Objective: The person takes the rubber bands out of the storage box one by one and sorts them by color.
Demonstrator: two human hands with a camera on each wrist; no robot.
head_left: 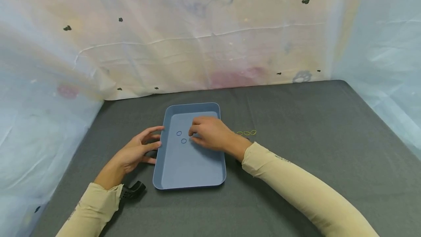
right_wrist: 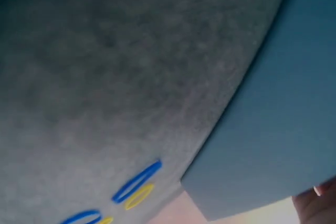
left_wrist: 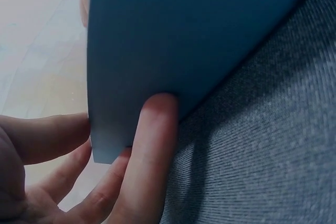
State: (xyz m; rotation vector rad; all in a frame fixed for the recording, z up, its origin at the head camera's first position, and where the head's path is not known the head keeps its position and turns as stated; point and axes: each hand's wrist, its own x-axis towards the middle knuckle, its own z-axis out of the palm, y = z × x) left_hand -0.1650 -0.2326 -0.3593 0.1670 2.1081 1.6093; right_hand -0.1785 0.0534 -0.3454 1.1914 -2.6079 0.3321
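A blue-grey tray (head_left: 190,171) lies on the dark cloth. Two thin blue rubber bands, an upper band (head_left: 179,133) and a lower band (head_left: 184,140), rest on its floor. My left hand (head_left: 135,153) touches the tray's left side; in the left wrist view a fingertip (left_wrist: 160,111) presses the outer wall. Over the tray's right wall reaches my right hand (head_left: 210,132), fingers bent low above the floor beside the two bands. Whether anything is between those fingertips is too small to tell. The right wrist view shows only part of that hand, at its edge.
Right of the tray, a row of yellow rubber bands (head_left: 246,133) lies on the grey cloth (head_left: 312,131), partly behind the right forearm. Blue bands (right_wrist: 137,181) lie there too in the right wrist view. A patterned sheet (head_left: 210,57) hangs along the table's back.
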